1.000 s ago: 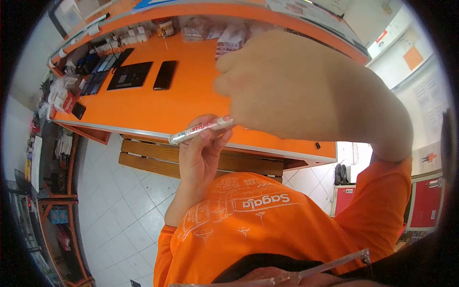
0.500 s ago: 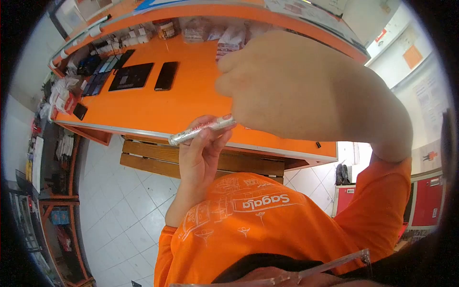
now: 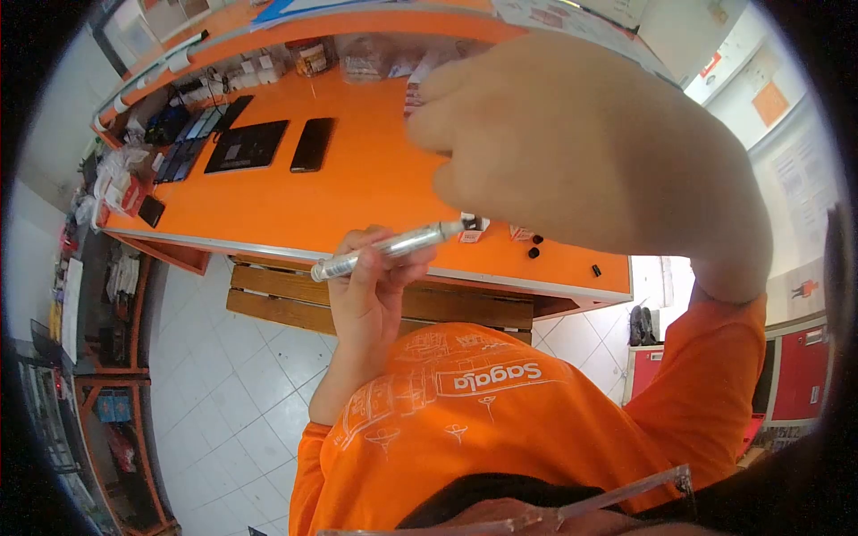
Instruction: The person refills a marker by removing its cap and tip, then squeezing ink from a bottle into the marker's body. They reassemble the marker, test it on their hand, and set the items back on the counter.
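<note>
My left hand (image 3: 380, 286) grips a slim silvery tube (image 3: 393, 250) between thumb and fingers, tilted slightly upward to the right. The tube narrows to a greyish tip (image 3: 456, 228) at its right end. Large and close to the camera, my right hand (image 3: 527, 143) is closed with curled fingers, its back toward me. It hangs over the orange table, above and right of the tip, with a visible gap to the tube. Whatever its fingers may hold is hidden.
On the orange table (image 3: 241, 201) lie a black phone (image 3: 312, 145), a black tablet-like device (image 3: 248, 146) and several other phones. Small red-and-white boxes (image 3: 472, 234) and little black caps (image 3: 534, 253) are near its front edge. A wooden bench (image 3: 286, 299) stands before it.
My right hand has moved up, away from the tube's right end, uncovering the narrow tip and small boxes and caps on the table. The left hand has barely moved, still gripping the tube.
</note>
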A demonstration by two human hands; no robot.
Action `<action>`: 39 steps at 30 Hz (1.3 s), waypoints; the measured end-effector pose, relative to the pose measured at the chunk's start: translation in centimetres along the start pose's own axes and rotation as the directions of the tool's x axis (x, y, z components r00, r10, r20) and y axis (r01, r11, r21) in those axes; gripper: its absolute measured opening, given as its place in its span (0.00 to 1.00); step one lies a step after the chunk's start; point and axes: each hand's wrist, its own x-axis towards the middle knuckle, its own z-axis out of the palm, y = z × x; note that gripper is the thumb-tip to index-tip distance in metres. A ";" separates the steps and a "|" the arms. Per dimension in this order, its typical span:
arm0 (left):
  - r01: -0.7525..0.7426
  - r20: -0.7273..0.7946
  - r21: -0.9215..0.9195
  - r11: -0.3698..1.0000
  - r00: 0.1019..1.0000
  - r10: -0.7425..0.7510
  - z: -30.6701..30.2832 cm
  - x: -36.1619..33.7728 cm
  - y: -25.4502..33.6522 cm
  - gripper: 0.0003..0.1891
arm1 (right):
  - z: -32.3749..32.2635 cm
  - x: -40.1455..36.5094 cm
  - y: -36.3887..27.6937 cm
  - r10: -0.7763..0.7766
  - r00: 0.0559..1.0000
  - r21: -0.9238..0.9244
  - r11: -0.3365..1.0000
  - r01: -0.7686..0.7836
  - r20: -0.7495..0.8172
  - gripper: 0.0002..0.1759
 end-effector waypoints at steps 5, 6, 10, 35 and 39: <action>-0.084 -0.028 0.068 0.994 0.996 0.086 0.2 0.0 0.3 0.14 | 4.6 -2.0 1.0 0.338 0.909 0.545 0.823 -0.159 -0.245 0.12; -0.104 -0.028 0.055 0.993 0.994 0.105 0.0 0.0 0.4 0.14 | 3.5 -1.7 0.7 0.336 0.913 0.585 0.798 -0.146 -0.230 0.11; -0.161 -0.108 0.126 0.979 0.979 0.175 -0.9 0.3 1.3 0.14 | 12.7 -1.8 -2.6 0.732 0.642 0.890 -0.424 0.169 0.227 0.14; -0.176 0.112 -0.021 0.984 0.978 0.177 -4.2 -1.3 3.2 0.37 | 22.5 0.6 -7.8 0.706 0.584 0.131 -0.675 0.726 0.401 0.12; -0.124 0.057 -0.061 0.990 0.990 0.128 -4.2 -1.4 3.0 0.33 | 22.4 1.0 -8.0 0.702 0.591 0.181 -0.692 0.699 0.397 0.12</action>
